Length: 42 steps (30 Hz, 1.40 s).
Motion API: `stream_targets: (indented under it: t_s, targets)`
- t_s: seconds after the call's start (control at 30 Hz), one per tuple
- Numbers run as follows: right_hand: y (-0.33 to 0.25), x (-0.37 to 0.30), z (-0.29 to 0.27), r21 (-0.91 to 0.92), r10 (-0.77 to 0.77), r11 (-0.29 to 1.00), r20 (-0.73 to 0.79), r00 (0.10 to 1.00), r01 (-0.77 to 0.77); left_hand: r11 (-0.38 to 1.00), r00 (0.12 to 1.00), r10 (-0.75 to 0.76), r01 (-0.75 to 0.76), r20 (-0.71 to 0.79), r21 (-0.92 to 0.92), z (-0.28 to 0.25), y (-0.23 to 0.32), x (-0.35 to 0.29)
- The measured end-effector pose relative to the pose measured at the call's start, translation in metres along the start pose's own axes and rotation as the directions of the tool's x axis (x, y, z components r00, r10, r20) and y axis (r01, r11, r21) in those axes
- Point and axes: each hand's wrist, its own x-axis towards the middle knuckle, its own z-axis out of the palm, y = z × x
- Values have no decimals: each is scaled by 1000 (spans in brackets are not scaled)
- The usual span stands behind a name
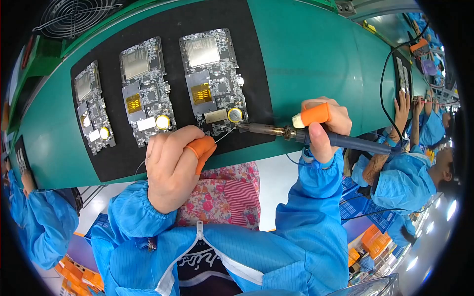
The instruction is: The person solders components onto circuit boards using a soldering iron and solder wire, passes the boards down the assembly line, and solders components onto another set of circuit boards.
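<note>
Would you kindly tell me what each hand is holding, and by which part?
The right hand holds a soldering iron by the front of its dark handle; the left hand pinches a thin wire short of its end near the iron's tip.

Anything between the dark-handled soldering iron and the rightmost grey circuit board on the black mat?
Nothing visible. Right hand holds the iron, tip at lower right of the board, thin pale wire beside the tip.

- My right hand [330,123], right of the black mat [256,64], grips a soldering iron [266,129], its tip over the mat.
- Over the mat's near edge, my left hand [173,160] pinches a thin wire [225,135].
- Across the mat, I count three circuit boards [144,89] in a row.
- Well right of the mat, a co-worker [405,177] in blue.
</note>
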Motion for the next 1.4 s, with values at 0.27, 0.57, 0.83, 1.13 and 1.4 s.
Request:
stream_targets:
  t_s: [0.27, 0.57, 0.83, 1.13, 1.4]
  targets:
    - [-4, 3, 2, -40, 4, 999, 68, 998, -2, 994, 995, 103, -103, -12, 28, 7, -5, 0]
    - [-3, 3, 2, -12, -9, 1000, 88, 996, 10, 995, 997, 74, -73, 23, -68, 13, -3, 3]
    - [-2, 2, 1, -22, 1, 1000, 88, 996, 1, 991, 997, 49, -40, 65, -127, 14, 2, 8]
    - [1, 0, -1, -11, 4, 1000, 82, 997, -3, 989, 997, 47, -38, 66, -141, 6, 6, 18]
    - [-7, -13, -8, -9, 223, 974, -154, 963, -227, 948, 937, -261, 295, -234, 121, -53, -35, -22]
